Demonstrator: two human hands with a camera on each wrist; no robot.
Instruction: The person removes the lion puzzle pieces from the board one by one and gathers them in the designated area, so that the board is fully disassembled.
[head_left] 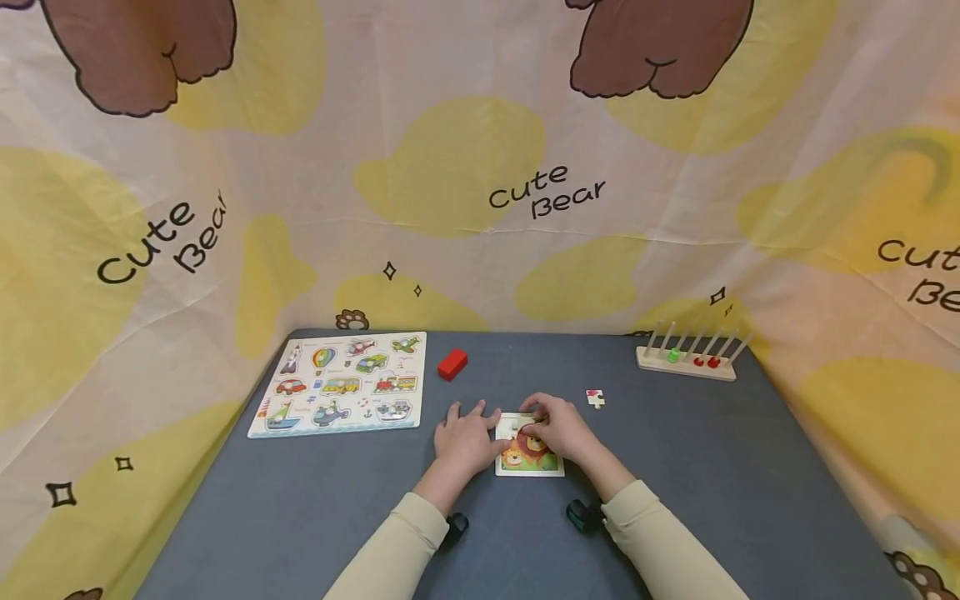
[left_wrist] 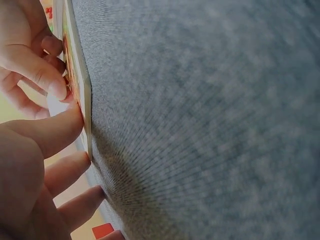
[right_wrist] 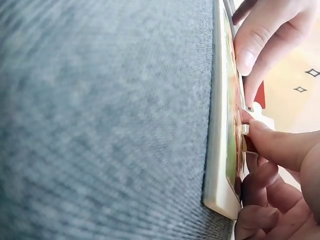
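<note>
A small framed jigsaw puzzle (head_left: 528, 469) with a lion picture lies flat on the table between both hands. My left hand (head_left: 467, 442) rests at its left side, fingers spread; the left wrist view shows the thumb (left_wrist: 62, 127) on the picture and the forefinger at the frame's edge. My right hand (head_left: 564, 429) is over the upper right of the puzzle. Between its thumb and fingers it pinches a pale jigsaw piece (right_wrist: 261, 118), tilted up from the picture in the right wrist view. The fingers partly hide the piece and the lion's face.
Another jigsaw piece (head_left: 595, 398) lies right of the puzzle. A red block (head_left: 453, 364) stands behind the left hand, beside a large vehicle picture board (head_left: 300, 427). At the back right is a wooden peg stand (head_left: 684, 364) with green and red beads. A patterned cloth (head_left: 450, 283) hangs behind the table.
</note>
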